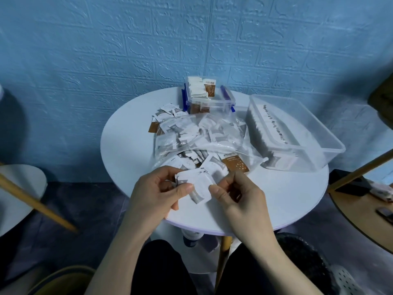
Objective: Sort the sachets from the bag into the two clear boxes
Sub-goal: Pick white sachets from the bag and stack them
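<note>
Left hand (168,189) and right hand (231,193) both pinching white sachets (198,186), hovering near the bag (202,137), over the round table (276,205)

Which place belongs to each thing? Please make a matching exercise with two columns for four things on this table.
Things:
1. small clear box with blue clips
2. large clear box
3. plastic bag of sachets
4. white sachets

Places:
A. middle of the table
B. held in both hands
C. far edge, near the wall
D. right side of the table

Pairs: 1-C, 2-D, 3-A, 4-B
</note>
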`<state>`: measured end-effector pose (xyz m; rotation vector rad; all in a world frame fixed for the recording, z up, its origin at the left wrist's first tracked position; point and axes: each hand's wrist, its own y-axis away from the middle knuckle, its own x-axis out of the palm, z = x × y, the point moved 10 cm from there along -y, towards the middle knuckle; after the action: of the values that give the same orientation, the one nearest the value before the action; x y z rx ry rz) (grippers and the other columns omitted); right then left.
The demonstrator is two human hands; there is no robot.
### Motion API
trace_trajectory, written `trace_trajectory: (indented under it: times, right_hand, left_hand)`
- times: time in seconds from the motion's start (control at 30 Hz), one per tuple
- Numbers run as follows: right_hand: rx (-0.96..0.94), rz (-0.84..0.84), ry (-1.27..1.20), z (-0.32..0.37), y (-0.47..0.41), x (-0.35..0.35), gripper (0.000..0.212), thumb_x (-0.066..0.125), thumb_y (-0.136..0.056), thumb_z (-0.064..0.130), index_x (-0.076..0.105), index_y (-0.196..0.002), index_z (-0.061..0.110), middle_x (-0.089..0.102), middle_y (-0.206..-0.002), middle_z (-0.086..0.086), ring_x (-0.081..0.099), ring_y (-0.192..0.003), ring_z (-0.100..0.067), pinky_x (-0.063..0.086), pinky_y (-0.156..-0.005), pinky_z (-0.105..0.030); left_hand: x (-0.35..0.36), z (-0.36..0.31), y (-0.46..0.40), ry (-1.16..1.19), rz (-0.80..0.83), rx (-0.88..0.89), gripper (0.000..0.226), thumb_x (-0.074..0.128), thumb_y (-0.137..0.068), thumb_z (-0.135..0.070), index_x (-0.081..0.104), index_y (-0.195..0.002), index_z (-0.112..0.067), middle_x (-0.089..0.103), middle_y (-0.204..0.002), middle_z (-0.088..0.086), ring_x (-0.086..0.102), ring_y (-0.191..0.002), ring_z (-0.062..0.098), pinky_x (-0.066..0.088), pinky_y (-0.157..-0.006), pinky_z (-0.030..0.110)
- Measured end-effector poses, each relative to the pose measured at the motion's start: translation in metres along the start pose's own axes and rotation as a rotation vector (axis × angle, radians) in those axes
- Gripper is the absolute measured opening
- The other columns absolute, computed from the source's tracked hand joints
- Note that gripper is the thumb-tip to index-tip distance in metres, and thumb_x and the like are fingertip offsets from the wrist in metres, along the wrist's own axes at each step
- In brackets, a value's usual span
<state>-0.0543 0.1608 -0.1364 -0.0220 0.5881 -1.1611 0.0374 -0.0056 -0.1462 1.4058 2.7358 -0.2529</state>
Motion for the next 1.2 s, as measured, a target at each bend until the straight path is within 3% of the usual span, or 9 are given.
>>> trace_trajectory:
  times: [0.2, 0.3, 0.43, 0.6, 0.7, 0.8, 0.93, 1.03, 1.2]
  right_hand:
    - [-0.041, 0.035, 0.134, 0.005, 0.001, 0.009, 0.018, 0.072, -0.082, 0.028, 0.055, -0.074, 0.025, 0.059, -0.066, 0.013, 0.049, -0.059, -0.011, 0.043, -0.059, -0.037]
    - [-0.102, -0.047, 0.258, 0.011, -0.012, -0.010, 0.013, 0.069, -0.082, 0.039, 0.061, -0.083, 0.029, 0.059, -0.084, 0.014, 0.055, -0.074, -0.012, 0.043, -0.064, -0.032]
    - [-0.091, 0.057, 0.492, 0.009, -0.035, -0.009, 0.041, 0.066, -0.076, 0.056, 0.062, -0.107, 0.029, 0.046, -0.099, 0.009, 0.055, -0.092, -0.015, 0.041, -0.069, -0.030]
    - [-0.176, 0.062, 0.625, 0.015, -0.036, -0.002, 0.038, 0.072, -0.073, 0.032, 0.061, -0.108, 0.026, 0.034, -0.097, 0.011, 0.054, -0.086, -0.021, 0.033, -0.061, -0.027]
    - [-0.164, 0.056, 0.534, 0.014, -0.036, 0.000, 0.026, 0.069, -0.073, 0.022, 0.058, -0.096, 0.023, 0.041, -0.098, 0.010, 0.055, -0.081, -0.023, 0.035, -0.059, -0.029]
    - [-0.121, 0.066, 0.516, 0.008, -0.038, 0.002, 0.030, 0.068, -0.079, 0.026, 0.055, -0.106, 0.027, 0.048, -0.108, 0.008, 0.057, -0.090, -0.024, 0.034, -0.063, -0.029]
    - [-0.089, 0.107, 0.594, 0.003, -0.041, 0.005, 0.040, 0.064, -0.082, 0.035, 0.055, -0.121, 0.028, 0.048, -0.115, 0.004, 0.058, -0.095, -0.026, 0.044, -0.071, -0.033]
    - [-0.058, 0.126, 0.545, 0.002, -0.044, 0.004, 0.045, 0.073, -0.074, 0.033, 0.056, -0.116, 0.027, 0.044, -0.109, 0.007, 0.058, -0.093, -0.023, 0.045, -0.071, -0.033]
    - [-0.085, 0.064, 0.472, 0.005, -0.041, -0.003, 0.053, 0.082, -0.066, 0.041, 0.060, -0.111, 0.026, 0.044, -0.110, 0.010, 0.059, -0.091, -0.018, 0.049, -0.071, -0.035]
  left_hand:
    - [0.001, -0.003, 0.002, 0.000, -0.008, 0.034, 0.021, 0.081, -0.072, -0.004, 0.071, -0.081, -0.020, 0.056, -0.058, 0.020, 0.046, -0.045, 0.015, 0.038, -0.042, 0.015]
    - [0.000, -0.004, 0.002, 0.008, -0.041, 0.045, 0.023, 0.080, -0.073, -0.005, 0.072, -0.078, -0.026, 0.048, -0.051, 0.007, 0.044, -0.046, 0.013, 0.039, -0.043, 0.016]
    - [0.005, -0.001, -0.002, 0.026, 0.011, 0.008, 0.028, 0.078, -0.075, -0.004, 0.071, -0.080, -0.031, 0.055, -0.053, -0.001, 0.046, -0.047, 0.009, 0.038, -0.042, 0.015]
    - [0.005, 0.005, -0.002, -0.026, 0.029, -0.020, 0.029, 0.080, -0.073, -0.007, 0.070, -0.088, -0.029, 0.059, -0.068, 0.024, 0.048, -0.057, 0.014, 0.044, -0.053, 0.026]
    - [0.005, 0.006, -0.002, -0.040, 0.018, -0.022, 0.028, 0.079, -0.073, -0.005, 0.069, -0.089, -0.025, 0.061, -0.059, 0.011, 0.048, -0.051, 0.010, 0.044, -0.049, 0.018]
    - [0.005, 0.006, -0.002, -0.087, 0.008, -0.019, 0.027, 0.080, -0.074, -0.008, 0.068, -0.088, -0.028, 0.055, -0.050, -0.007, 0.048, -0.048, 0.006, 0.044, -0.047, 0.016]
    - [0.007, 0.008, -0.001, -0.128, -0.020, -0.038, 0.027, 0.084, -0.071, -0.017, 0.068, -0.089, -0.029, 0.059, -0.060, 0.004, 0.050, -0.056, 0.012, 0.046, -0.053, 0.026]
    - [0.006, 0.006, -0.001, -0.109, -0.028, -0.036, 0.021, 0.082, -0.074, -0.015, 0.069, -0.087, -0.025, 0.069, -0.065, -0.001, 0.052, -0.050, 0.007, 0.044, -0.047, 0.019]
    - [0.000, 0.002, -0.001, -0.073, -0.037, -0.040, 0.027, 0.076, -0.078, -0.007, 0.064, -0.080, -0.031, 0.060, -0.048, -0.013, 0.045, -0.037, 0.000, 0.035, -0.038, 0.010]
